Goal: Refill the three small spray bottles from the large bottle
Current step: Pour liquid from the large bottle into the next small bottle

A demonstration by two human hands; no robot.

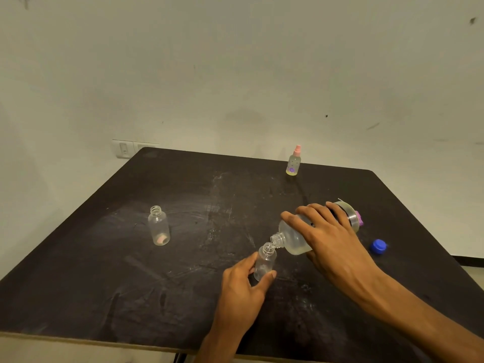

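My right hand [328, 237] grips the large clear bottle [294, 238], tipped on its side with its open mouth down-left against the neck of a small uncapped bottle [265, 262]. My left hand [243, 284] holds that small bottle upright on the black table [131, 271]. A second small bottle [158, 226] stands uncapped at the left with a pink patch near its base. A third small bottle [293, 162] with a pink spray top and a purple flower mark stands at the far edge.
A blue cap [379, 246] lies on the table right of my right hand. A purple piece [359, 218] shows behind the large bottle's base. A wall socket plate [125, 149] sits behind the table's far left corner. The near table edge runs along the bottom.
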